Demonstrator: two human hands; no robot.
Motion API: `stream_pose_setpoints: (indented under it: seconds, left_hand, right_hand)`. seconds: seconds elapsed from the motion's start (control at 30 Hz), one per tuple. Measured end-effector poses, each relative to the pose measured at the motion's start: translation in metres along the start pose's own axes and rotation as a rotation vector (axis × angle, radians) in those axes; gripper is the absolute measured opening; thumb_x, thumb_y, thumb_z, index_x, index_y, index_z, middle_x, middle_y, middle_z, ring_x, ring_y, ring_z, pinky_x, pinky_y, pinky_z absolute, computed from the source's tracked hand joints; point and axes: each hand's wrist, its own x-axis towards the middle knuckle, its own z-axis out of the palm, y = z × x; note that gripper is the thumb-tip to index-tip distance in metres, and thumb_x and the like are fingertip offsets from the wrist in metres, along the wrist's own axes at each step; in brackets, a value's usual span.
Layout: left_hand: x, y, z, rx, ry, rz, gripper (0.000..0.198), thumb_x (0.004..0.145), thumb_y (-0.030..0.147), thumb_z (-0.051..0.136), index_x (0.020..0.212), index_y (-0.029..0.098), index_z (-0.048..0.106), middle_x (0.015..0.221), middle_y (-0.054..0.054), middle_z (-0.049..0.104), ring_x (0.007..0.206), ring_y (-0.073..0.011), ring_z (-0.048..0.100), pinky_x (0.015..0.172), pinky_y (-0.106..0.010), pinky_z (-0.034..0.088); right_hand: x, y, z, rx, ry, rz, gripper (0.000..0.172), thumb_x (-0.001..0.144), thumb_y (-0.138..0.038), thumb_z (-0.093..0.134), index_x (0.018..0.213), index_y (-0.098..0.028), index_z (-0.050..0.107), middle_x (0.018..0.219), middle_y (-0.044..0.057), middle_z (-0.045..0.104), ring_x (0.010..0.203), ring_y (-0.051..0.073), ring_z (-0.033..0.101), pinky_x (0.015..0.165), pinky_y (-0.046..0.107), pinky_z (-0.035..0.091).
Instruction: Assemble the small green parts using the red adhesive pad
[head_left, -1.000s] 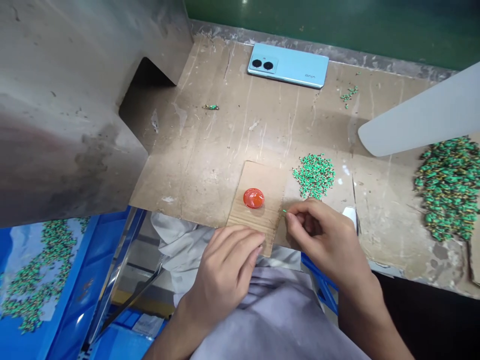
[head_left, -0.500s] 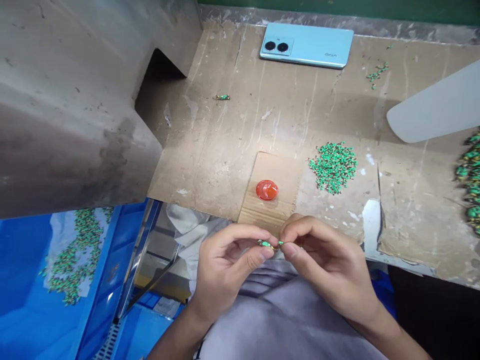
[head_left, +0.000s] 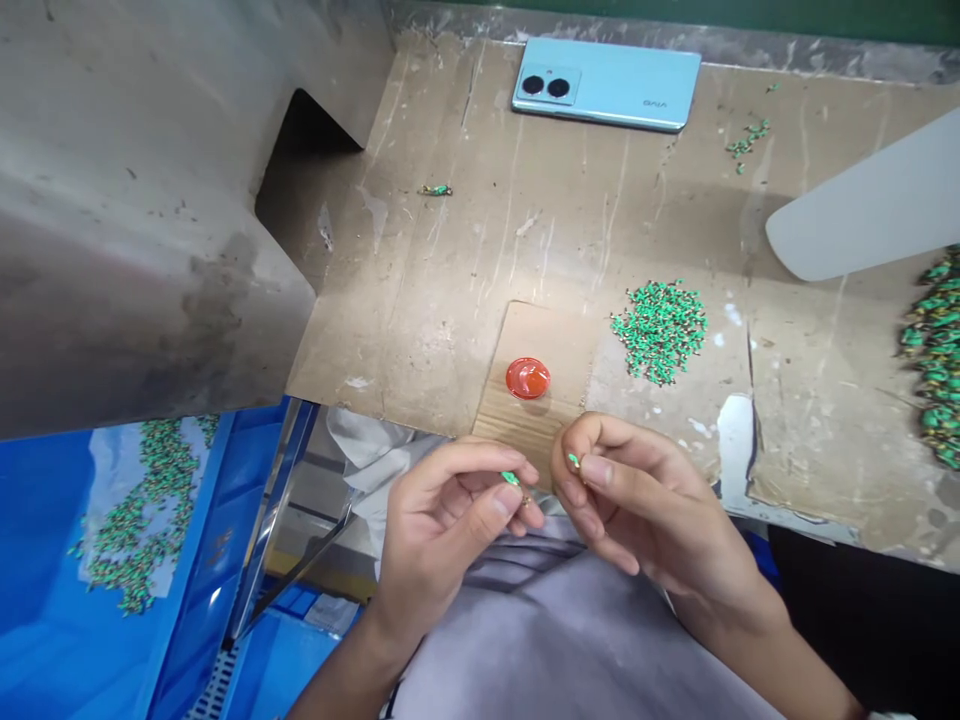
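Between the thumb and fingers of my left hand (head_left: pixel 454 520) is a small green-and-gold figure-like piece (head_left: pixel 511 479). My right hand (head_left: pixel 637 500) pinches a tinier green piece with a dark and gold end (head_left: pixel 574 460). The two hands are a little apart, above my lap at the table's front edge. Just beyond them, a shallow red dish (head_left: pixel 528 379) holding glossy red-orange stuff rests on a cardboard piece (head_left: pixel 551 325). A pile of tiny green pieces (head_left: pixel 661 332) lies to its right. What exactly the pieces are is too small to tell.
A light blue phone (head_left: pixel 607 85) lies at the back. One green-gold piece (head_left: pixel 436 190) is at back left, with larger ones heaped (head_left: pixel 937 365) at far right. A white arm-like object (head_left: pixel 862 210) juts in from the right. Left are a metal housing (head_left: pixel 150 200) and blue bin (head_left: pixel 45 560).
My hands have drawn apart; before, their fingertips met with the two green pieces close together. My right hand has turned, and its tiny piece now shows beside the thumb.
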Motion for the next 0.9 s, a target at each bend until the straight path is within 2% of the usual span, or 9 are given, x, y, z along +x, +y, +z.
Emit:
stream_pose_setpoints:
  seconds: [0.1, 0.3, 0.4, 0.5, 0.57, 0.63, 0.73, 0.9]
  left_hand:
    - [0.0, 0.0, -0.002, 0.018, 0.008, 0.031, 0.02, 0.105, 0.014, 0.08, 0.113, 0.028, 0.09, 0.106, -0.001, 0.086, 0.077, -0.0092, 0.083, 0.071, -0.014, 0.067]
    - [-0.002, -0.005, -0.004, 0.087, 0.018, 0.034, 0.014, 0.107, 0.019, 0.08, 0.113, 0.028, 0.089, 0.106, 0.0, 0.087, 0.082, -0.01, 0.083, 0.073, -0.015, 0.067]
    - [-0.004, -0.009, -0.005, 0.211, 0.089, 0.079, 0.026, 0.107, 0.012, 0.078, 0.122, 0.032, 0.085, 0.106, 0.004, 0.089, 0.086, -0.0088, 0.085, 0.078, -0.014, 0.068]
    - [-0.003, -0.01, -0.007, 0.536, 0.129, 0.234, 0.034, 0.104, 0.004, 0.076, 0.125, 0.03, 0.081, 0.111, 0.004, 0.089, 0.102, -0.0092, 0.085, 0.095, -0.015, 0.066]
    - [0.001, -0.011, -0.011, 0.788, 0.08, 0.39, 0.031, 0.102, -0.001, 0.074, 0.12, 0.024, 0.08, 0.113, 0.0, 0.089, 0.108, -0.0114, 0.084, 0.103, -0.018, 0.064]
    - [0.006, -0.013, -0.015, 0.995, -0.008, 0.538, 0.028, 0.1, -0.004, 0.071, 0.115, 0.018, 0.078, 0.11, -0.005, 0.088, 0.107, -0.0153, 0.083, 0.104, -0.023, 0.064]
    - [0.013, -0.016, -0.02, 1.208, -0.107, 0.647, 0.027, 0.099, -0.007, 0.067, 0.113, 0.014, 0.076, 0.106, -0.009, 0.087, 0.106, -0.0216, 0.083, 0.101, -0.032, 0.064]
    - [0.016, -0.021, -0.02, 1.304, -0.126, 0.679, 0.025, 0.101, -0.005, 0.066, 0.115, 0.014, 0.074, 0.106, -0.009, 0.087, 0.106, -0.0252, 0.083, 0.097, -0.038, 0.064]
  right_hand:
    - [0.002, 0.0, 0.0, 0.019, -0.01, 0.014, 0.03, 0.097, -0.041, 0.089, 0.084, -0.02, 0.072, 0.072, -0.002, 0.064, 0.05, 0.006, 0.045, 0.037, 0.012, 0.038]
    - [0.001, 0.007, 0.003, -0.188, 0.052, -0.093, 0.035, 0.098, -0.049, 0.087, 0.089, -0.021, 0.069, 0.066, -0.003, 0.062, 0.046, 0.008, 0.048, 0.037, 0.016, 0.037]
    - [-0.001, 0.005, 0.005, -0.329, 0.1, -0.164, 0.03, 0.1, -0.045, 0.084, 0.088, -0.021, 0.07, 0.064, -0.004, 0.06, 0.046, 0.007, 0.045, 0.04, 0.017, 0.037]
    - [-0.004, -0.003, -0.003, -0.657, 0.204, -0.333, 0.017, 0.099, -0.029, 0.081, 0.086, -0.022, 0.073, 0.07, -0.002, 0.066, 0.054, 0.009, 0.056, 0.049, 0.019, 0.047]
    - [-0.006, -0.009, -0.013, -0.924, 0.294, -0.436, 0.012, 0.097, -0.021, 0.077, 0.087, -0.023, 0.073, 0.074, -0.002, 0.069, 0.06, 0.01, 0.062, 0.055, 0.019, 0.051]
    - [-0.008, -0.014, -0.024, -1.152, 0.347, -0.488, 0.011, 0.098, -0.018, 0.074, 0.089, -0.024, 0.072, 0.074, -0.004, 0.068, 0.06, 0.01, 0.062, 0.057, 0.019, 0.051]
    - [-0.007, -0.018, -0.034, -1.422, 0.313, -0.506, 0.012, 0.1, -0.015, 0.069, 0.091, -0.024, 0.069, 0.074, -0.005, 0.065, 0.059, 0.01, 0.061, 0.057, 0.02, 0.05]
    - [0.001, -0.018, -0.031, -1.735, 0.226, -0.571, 0.014, 0.102, -0.014, 0.059, 0.091, -0.022, 0.061, 0.074, -0.003, 0.064, 0.055, 0.013, 0.062, 0.053, 0.024, 0.048]
